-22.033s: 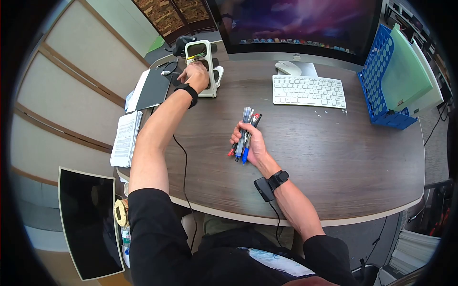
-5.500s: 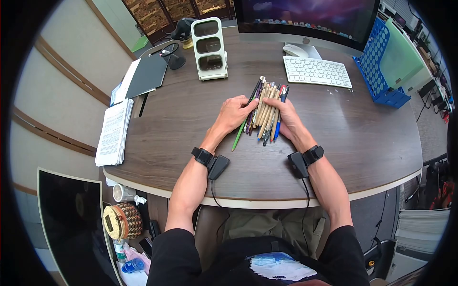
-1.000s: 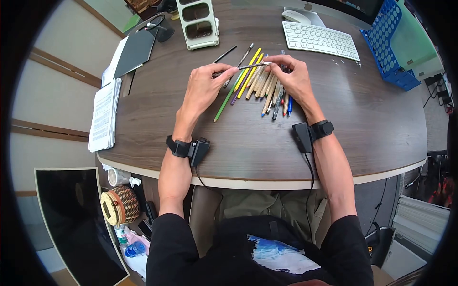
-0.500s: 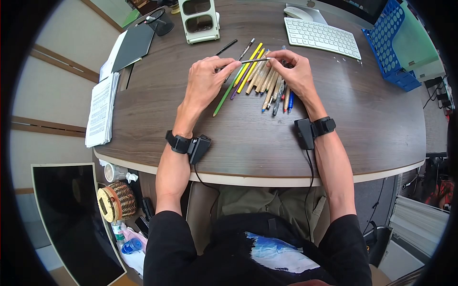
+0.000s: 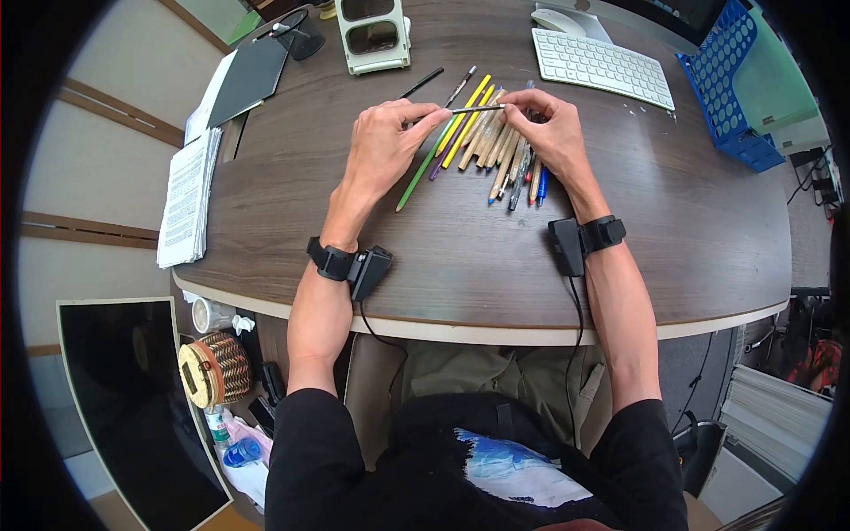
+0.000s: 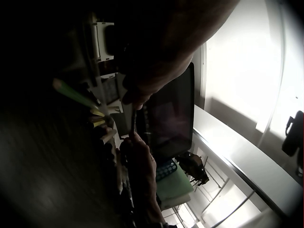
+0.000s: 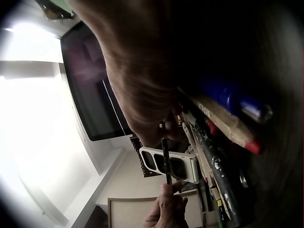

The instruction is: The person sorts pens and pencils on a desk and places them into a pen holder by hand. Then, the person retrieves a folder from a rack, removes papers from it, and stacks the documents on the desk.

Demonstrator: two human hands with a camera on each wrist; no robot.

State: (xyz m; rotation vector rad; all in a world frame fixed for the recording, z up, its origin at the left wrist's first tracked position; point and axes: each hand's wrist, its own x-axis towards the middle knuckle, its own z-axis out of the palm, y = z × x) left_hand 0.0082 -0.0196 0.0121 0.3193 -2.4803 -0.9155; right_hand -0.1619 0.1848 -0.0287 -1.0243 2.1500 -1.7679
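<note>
My left hand (image 5: 382,146) and my right hand (image 5: 556,133) pinch a thin dark pencil (image 5: 478,110) between them, one at each end. It is level above a loose pile of wooden colored pencils (image 5: 482,146) and pens on the desk. A green pencil (image 5: 414,181), a purple pencil (image 5: 452,146) and two yellow pencils (image 5: 467,124) fan out at the pile's left. Beneath my right hand lie a blue pen (image 5: 543,188) and a dark pen (image 5: 519,184). Another black pencil (image 5: 422,82) lies apart beyond my left hand. In the right wrist view the held pencil stands out against the white organizer.
The white three-slot organizer (image 5: 376,66) stands at the back. A keyboard (image 5: 602,66) and mouse (image 5: 558,21) lie behind the pile. To the right is a blue file rack (image 5: 730,97), to the left a paper stack (image 5: 188,203), a dark folder (image 5: 248,84) and a mesh cup (image 5: 303,40).
Long before, my left hand reached into the organizer while my right gripped pens; later both gripped a bundle. The bundle now lies spread out. Over the last second both hands keep the dark pencil.
</note>
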